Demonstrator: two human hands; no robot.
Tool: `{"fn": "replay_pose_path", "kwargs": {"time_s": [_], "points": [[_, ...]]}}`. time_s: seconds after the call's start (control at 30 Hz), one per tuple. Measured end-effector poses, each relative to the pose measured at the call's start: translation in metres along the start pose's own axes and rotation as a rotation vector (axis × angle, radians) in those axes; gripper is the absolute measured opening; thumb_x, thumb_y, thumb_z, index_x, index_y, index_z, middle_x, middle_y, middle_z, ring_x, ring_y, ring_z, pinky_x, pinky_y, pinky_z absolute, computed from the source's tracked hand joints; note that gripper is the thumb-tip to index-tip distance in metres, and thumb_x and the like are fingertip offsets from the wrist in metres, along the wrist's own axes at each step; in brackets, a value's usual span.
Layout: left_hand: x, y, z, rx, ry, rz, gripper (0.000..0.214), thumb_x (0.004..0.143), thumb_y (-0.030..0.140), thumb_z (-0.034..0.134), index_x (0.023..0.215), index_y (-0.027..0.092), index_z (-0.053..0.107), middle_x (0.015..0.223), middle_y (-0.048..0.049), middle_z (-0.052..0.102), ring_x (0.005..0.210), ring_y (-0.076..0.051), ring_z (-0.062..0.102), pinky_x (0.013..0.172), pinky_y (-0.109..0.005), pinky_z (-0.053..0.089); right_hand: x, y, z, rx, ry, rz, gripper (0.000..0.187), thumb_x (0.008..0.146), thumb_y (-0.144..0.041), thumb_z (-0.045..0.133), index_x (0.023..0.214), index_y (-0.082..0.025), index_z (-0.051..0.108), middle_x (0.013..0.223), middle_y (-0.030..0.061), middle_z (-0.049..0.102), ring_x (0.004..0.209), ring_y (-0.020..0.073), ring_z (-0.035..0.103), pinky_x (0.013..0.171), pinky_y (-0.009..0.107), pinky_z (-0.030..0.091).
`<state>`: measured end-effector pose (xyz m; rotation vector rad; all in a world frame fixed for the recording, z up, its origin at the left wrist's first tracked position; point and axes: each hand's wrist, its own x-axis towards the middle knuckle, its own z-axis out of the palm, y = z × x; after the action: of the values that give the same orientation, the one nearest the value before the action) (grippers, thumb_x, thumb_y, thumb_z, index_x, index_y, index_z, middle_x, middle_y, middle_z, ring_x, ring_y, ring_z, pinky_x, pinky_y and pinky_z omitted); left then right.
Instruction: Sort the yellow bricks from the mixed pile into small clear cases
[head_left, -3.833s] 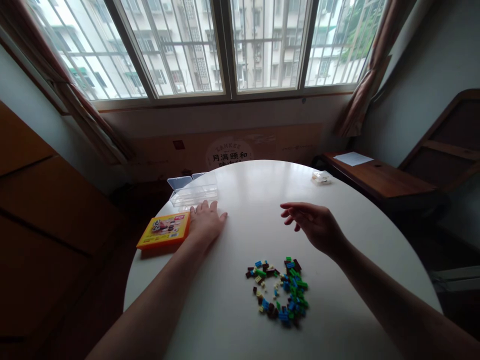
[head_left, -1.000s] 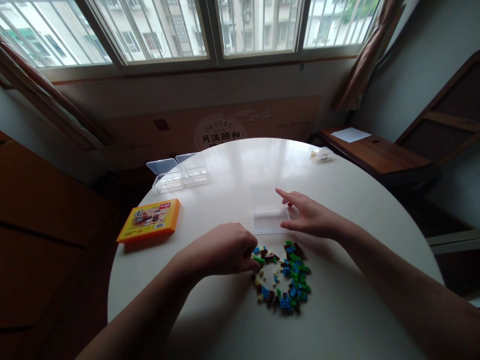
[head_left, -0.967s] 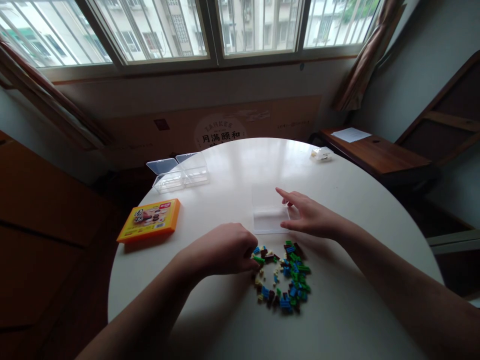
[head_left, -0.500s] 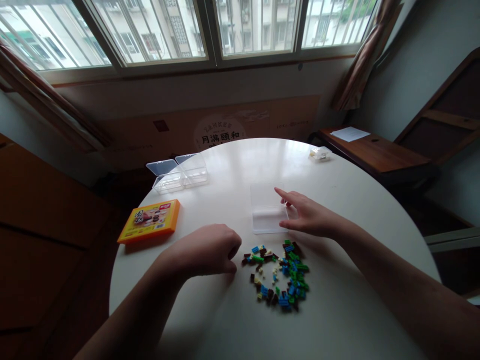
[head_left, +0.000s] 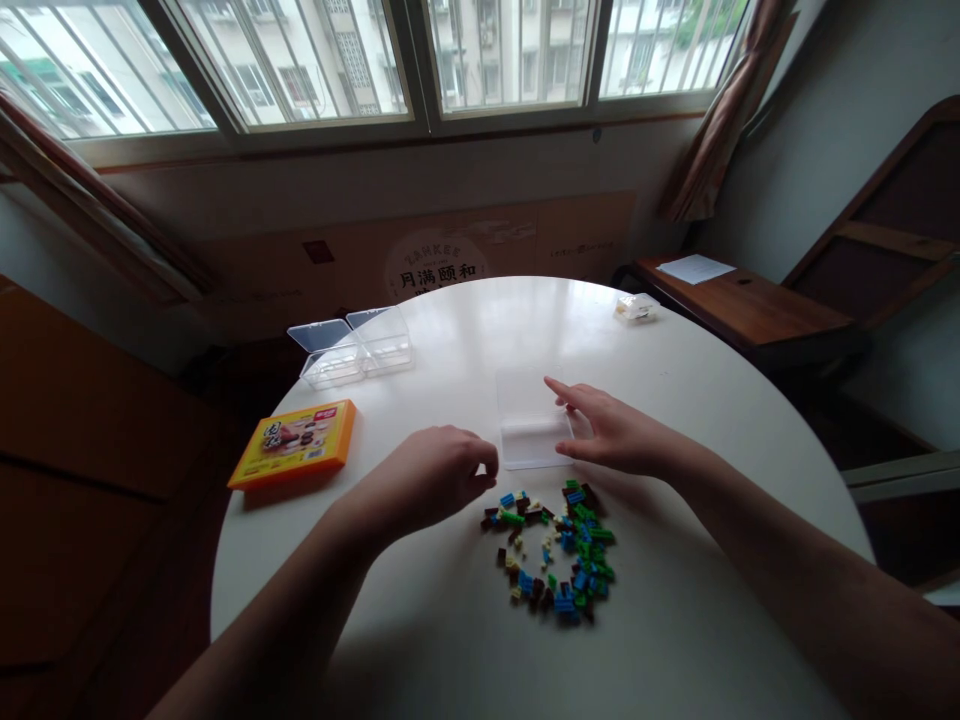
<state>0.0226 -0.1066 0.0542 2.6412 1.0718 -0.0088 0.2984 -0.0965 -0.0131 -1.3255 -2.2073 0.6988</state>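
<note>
A heap of small bricks (head_left: 555, 550), blue, green, brown and cream, lies on the round white table (head_left: 465, 630). Just behind it stands an open clear plastic box (head_left: 529, 430). My left hand (head_left: 427, 480) hovers left of the box with its fingers pinched together; whatever it holds is too small to make out. My right hand (head_left: 611, 435) rests against the box's right side, fingers stretched out and nothing in them.
An orange flat box (head_left: 296, 455) lies at the table's left edge. Two open clear boxes (head_left: 352, 350) stand at the far left, a small clear packet (head_left: 636, 307) at the far right. A wooden side table (head_left: 750, 310) with a paper sheet stands to the right.
My left hand pinched at the left end of the brick heap, drew back closed, and now has lifted towards the clear box. My right hand has stayed at the box.
</note>
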Motion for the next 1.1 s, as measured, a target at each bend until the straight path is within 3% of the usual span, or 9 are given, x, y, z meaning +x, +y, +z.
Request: {"fn": "replay_pose_path", "kwargs": {"time_s": [0.13, 0.43, 0.83, 1.1], "points": [[0.006, 0.013, 0.009, -0.082, -0.013, 0.172, 0.020, 0.086, 0.017, 0.057, 0.087, 0.028, 0.075, 0.083, 0.0011, 0.069, 0.065, -0.010, 0.058, 0.061, -0.022, 0.039, 0.000, 0.001, 0.000, 0.003, -0.006, 0.007, 0.085, 0.082, -0.039, 0.068, 0.155, -0.030, 0.026, 0.131, 0.0109, 0.055, 0.118, 0.0298, 0.054, 0.102, 0.050, 0.045], [0.005, 0.015, 0.013, -0.175, -0.093, 0.262, 0.025, 0.085, 0.016, 0.061, 0.096, 0.032, 0.077, 0.083, 0.0017, 0.067, 0.066, -0.009, 0.059, 0.065, -0.021, 0.042, 0.001, -0.002, 0.000, -0.022, -0.014, 0.002, 0.084, 0.083, -0.039, 0.067, 0.155, -0.027, 0.026, 0.132, 0.0123, 0.055, 0.119, 0.0305, 0.053, 0.102, 0.050, 0.045], [0.010, 0.003, 0.019, -0.049, 0.059, 0.190, 0.024, 0.091, 0.018, 0.054, 0.097, 0.028, 0.076, 0.085, -0.0004, 0.067, 0.065, -0.009, 0.059, 0.060, -0.022, 0.039, 0.002, -0.007, -0.004, -0.009, -0.063, 0.050, 0.085, 0.083, -0.042, 0.065, 0.156, -0.024, 0.024, 0.136, 0.0139, 0.052, 0.123, 0.0305, 0.050, 0.104, 0.050, 0.042], [0.007, 0.002, 0.012, -0.097, -0.053, 0.204, 0.028, 0.081, 0.008, 0.059, 0.089, 0.028, 0.076, 0.085, 0.0017, 0.069, 0.069, -0.010, 0.062, 0.063, -0.021, 0.042, 0.002, -0.008, -0.004, -0.014, -0.059, 0.049, 0.085, 0.083, -0.040, 0.065, 0.156, -0.024, 0.026, 0.137, 0.0142, 0.052, 0.125, 0.0309, 0.049, 0.106, 0.050, 0.041]]}}
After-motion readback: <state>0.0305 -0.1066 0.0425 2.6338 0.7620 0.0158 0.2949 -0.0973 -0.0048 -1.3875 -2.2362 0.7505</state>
